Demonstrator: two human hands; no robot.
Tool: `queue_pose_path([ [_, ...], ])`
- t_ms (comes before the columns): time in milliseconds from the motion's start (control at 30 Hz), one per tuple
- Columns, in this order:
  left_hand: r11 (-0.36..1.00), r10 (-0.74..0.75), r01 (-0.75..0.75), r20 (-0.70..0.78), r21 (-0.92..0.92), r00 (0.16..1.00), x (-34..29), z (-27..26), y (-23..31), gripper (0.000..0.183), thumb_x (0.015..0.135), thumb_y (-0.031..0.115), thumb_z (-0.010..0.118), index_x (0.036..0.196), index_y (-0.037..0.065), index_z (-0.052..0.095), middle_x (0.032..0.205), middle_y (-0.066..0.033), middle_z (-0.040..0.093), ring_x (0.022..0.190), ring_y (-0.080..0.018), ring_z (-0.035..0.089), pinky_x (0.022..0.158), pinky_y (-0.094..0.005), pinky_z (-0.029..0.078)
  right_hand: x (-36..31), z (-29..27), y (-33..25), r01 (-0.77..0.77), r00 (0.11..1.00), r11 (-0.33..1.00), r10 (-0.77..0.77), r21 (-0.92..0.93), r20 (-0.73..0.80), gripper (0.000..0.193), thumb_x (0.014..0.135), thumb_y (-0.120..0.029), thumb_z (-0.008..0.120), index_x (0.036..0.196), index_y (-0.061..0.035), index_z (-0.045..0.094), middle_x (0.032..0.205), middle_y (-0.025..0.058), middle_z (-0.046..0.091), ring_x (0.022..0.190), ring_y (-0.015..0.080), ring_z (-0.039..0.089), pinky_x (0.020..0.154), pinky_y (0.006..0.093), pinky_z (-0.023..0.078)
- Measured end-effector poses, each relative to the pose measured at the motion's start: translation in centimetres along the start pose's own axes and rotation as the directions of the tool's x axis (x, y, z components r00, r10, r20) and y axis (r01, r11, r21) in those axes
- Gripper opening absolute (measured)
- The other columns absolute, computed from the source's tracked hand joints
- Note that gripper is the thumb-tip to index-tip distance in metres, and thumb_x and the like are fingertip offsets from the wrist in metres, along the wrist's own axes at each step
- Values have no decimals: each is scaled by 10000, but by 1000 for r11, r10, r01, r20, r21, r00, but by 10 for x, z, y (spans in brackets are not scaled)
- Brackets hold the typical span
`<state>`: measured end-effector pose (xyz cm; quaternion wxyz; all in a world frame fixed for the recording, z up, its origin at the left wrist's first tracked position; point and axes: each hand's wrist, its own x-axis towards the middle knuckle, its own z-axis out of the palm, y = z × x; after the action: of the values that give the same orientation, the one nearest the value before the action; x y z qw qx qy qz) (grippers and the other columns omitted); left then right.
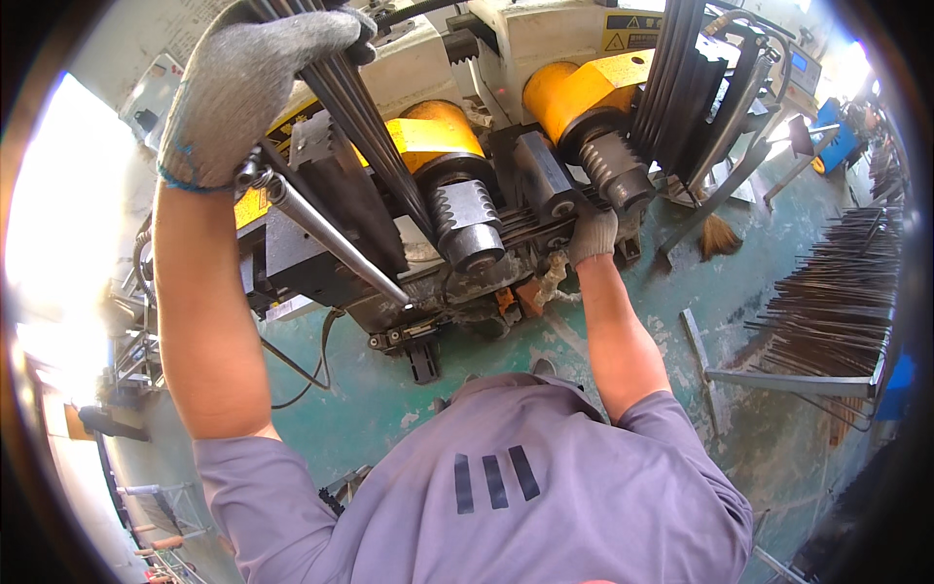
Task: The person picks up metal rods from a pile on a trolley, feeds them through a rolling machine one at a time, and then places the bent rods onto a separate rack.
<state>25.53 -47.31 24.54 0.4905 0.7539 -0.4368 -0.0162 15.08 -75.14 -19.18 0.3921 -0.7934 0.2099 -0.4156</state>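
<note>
My left hand (238, 83), in a grey knit glove, is raised at the upper left. Its fingers wrap round the upper end of several dark steel bars (375, 136), which slant down to the bending machine's left roller (469, 219). Lower down, my gloved right hand (593, 235) is closed at the level stretch of steel bars (540, 230) between the two rollers; its fingertips are partly hidden by a dark block (545, 175). More upright bars (666, 83) rise beside the right roller (618, 170).
Yellow housings (589, 92) sit behind the rollers. A metal lever (336, 243) slants out below my left hand. At the right, a rack (793, 380) carries many thin steel bars (837, 292). A broom head (719, 238) rests on the green floor (725, 282). A cable (321, 360) loops under the machine.
</note>
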Motion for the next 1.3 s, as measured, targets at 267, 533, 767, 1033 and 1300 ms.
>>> queue_pose_path([
  [267, 999, -1, 2, -19, 45, 1000, -4, 0, -1, 446, 920, 164, 739, 1276, -82, 630, 1023, -205, 758, 992, -317, 764, 986, -424, 618, -3, 4, -9, -201, 972, 833, 236, 516, -2, 204, 873, -2, 723, 1065, 18, 788, 1101, 78, 758, 1005, 191, 703, 866, 333, 540],
  [533, 999, -36, 36, -30, 11, 999, 5, -16, -17, 341, 945, 92, 743, 1250, -51, 692, 1062, -162, 790, 998, -261, 782, 932, -358, 629, 6, -2, -35, -415, 868, 545, 477, 729, 138, 208, 882, -38, 768, 1079, 14, 731, 1026, 74, 748, 901, 196, 699, 799, 353, 548],
  [767, 996, -27, 30, -46, 79, 999, 2, -16, -16, 396, 955, 129, 747, 1300, -43, 655, 1064, -163, 783, 987, -259, 787, 913, -351, 641, 5, -5, -39, -435, 842, 500, 520, 749, 141, 273, 894, -62, 787, 1139, 20, 699, 1099, 92, 732, 950, 208, 681, 840, 372, 531],
  [1033, 985, -71, 95, -163, 141, 984, -8, 3, -5, 386, 959, 90, 717, 1307, -55, 633, 1075, -176, 774, 980, -288, 779, 925, -404, 649, 6, -14, -52, -540, 789, 445, 562, 715, 246, 367, 916, -129, 798, 1228, 17, 671, 1153, 102, 725, 1013, 212, 674, 872, 370, 527],
  [1300, 876, 23, 104, -255, 471, 967, 0, 2, 9, 351, 932, 174, 773, 1254, 63, 686, 1098, -78, 755, 993, -184, 724, 944, -318, 553, -8, 22, -8, -351, 935, 861, 342, 369, 91, 328, 947, -130, 749, 1247, -13, 688, 1161, 94, 740, 1031, 217, 680, 905, 373, 531],
])
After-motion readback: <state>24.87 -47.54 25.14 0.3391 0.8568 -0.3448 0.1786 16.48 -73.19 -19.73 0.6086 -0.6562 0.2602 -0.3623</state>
